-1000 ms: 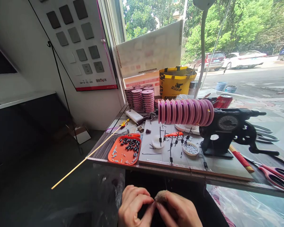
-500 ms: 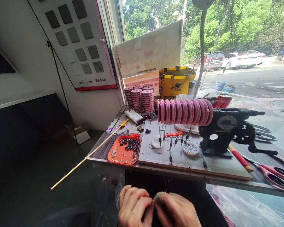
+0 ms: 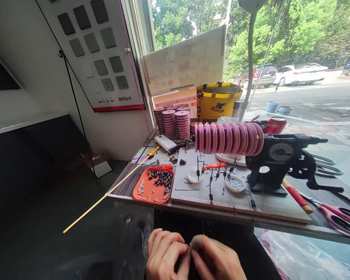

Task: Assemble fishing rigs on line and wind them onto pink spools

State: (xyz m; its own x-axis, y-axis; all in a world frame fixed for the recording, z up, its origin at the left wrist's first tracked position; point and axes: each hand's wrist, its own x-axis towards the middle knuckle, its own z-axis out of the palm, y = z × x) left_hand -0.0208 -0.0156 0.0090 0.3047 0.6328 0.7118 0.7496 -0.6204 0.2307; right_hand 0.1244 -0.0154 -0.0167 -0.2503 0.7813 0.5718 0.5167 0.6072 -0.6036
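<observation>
My left hand (image 3: pixel 167 254) and my right hand (image 3: pixel 217 257) meet at the bottom centre, in front of the table edge. Fingers on both are curled and pinched, with the tips almost touching; whatever lies between them is too small to make out. A beige covering wraps one right fingertip. Beyond them is a pale board (image 3: pixel 239 204) with black line pieces and a small dish of grey beads (image 3: pixel 235 182). An orange tray (image 3: pixel 154 186) of black and silver parts sits to the left of the board.
Pink discs (image 3: pixel 229 139) line the shaft of a black hand-cranked winder (image 3: pixel 282 159). More pink spools (image 3: pixel 182 123) are stacked behind, beside a yellow bag (image 3: pixel 218 102). Scissors (image 3: pixel 336 217) lie at right. A thin wooden stick (image 3: pixel 105 195) juts past the table's left edge.
The view has shifted very slightly. Both hands keep their pinch, and the right fingers have moved a little.
</observation>
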